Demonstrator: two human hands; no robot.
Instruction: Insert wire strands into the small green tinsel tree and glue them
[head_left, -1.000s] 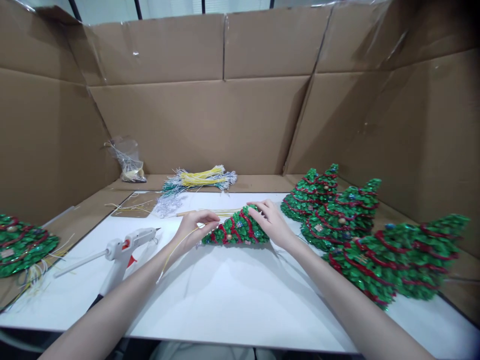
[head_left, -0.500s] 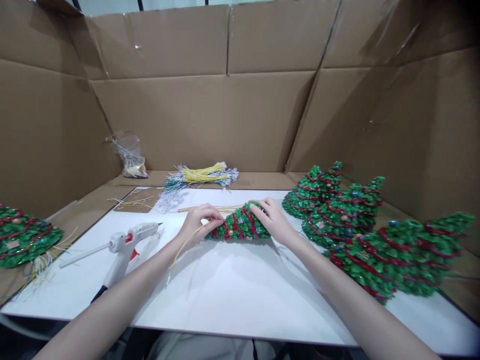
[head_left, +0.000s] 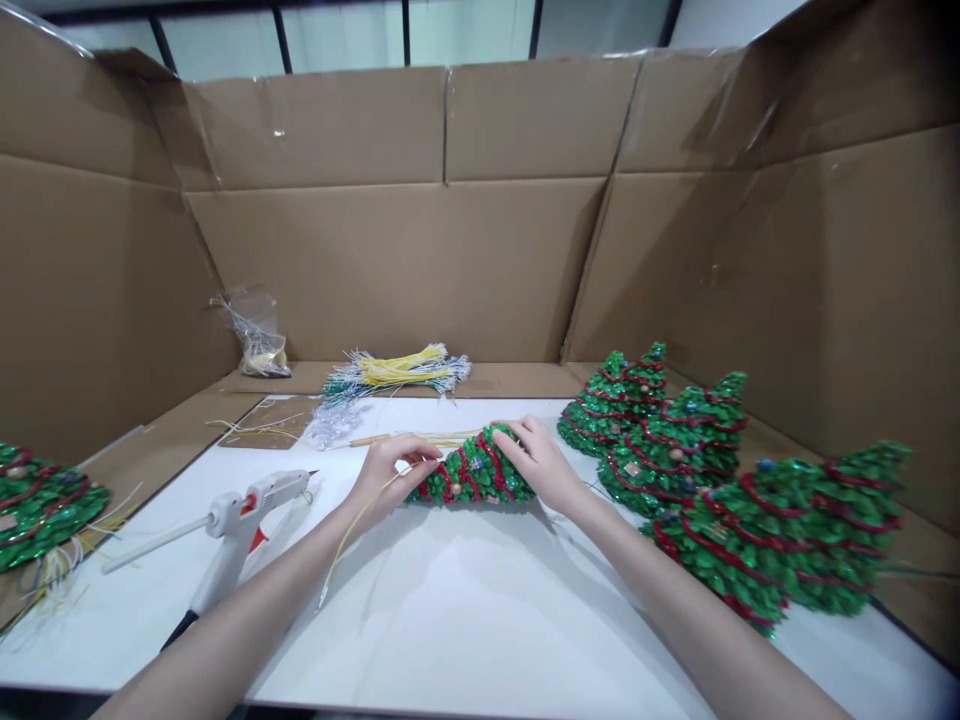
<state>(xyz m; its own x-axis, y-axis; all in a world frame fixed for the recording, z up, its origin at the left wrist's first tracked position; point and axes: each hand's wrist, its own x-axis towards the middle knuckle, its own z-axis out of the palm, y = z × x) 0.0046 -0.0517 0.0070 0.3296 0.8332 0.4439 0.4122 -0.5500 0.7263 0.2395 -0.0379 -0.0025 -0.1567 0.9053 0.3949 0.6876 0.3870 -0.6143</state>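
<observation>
Little is changing since the earlier frame: both hands are staying on the small green tree, which is lying on its side on the white counter just as before. Left hand is pinching the tree's narrow tip together with a thin yellow wire that is trailing toward the person. Right hand is closing over the tree's wide base. A glue gun is lying to the left, and three finished trees are lying to the right.
</observation>
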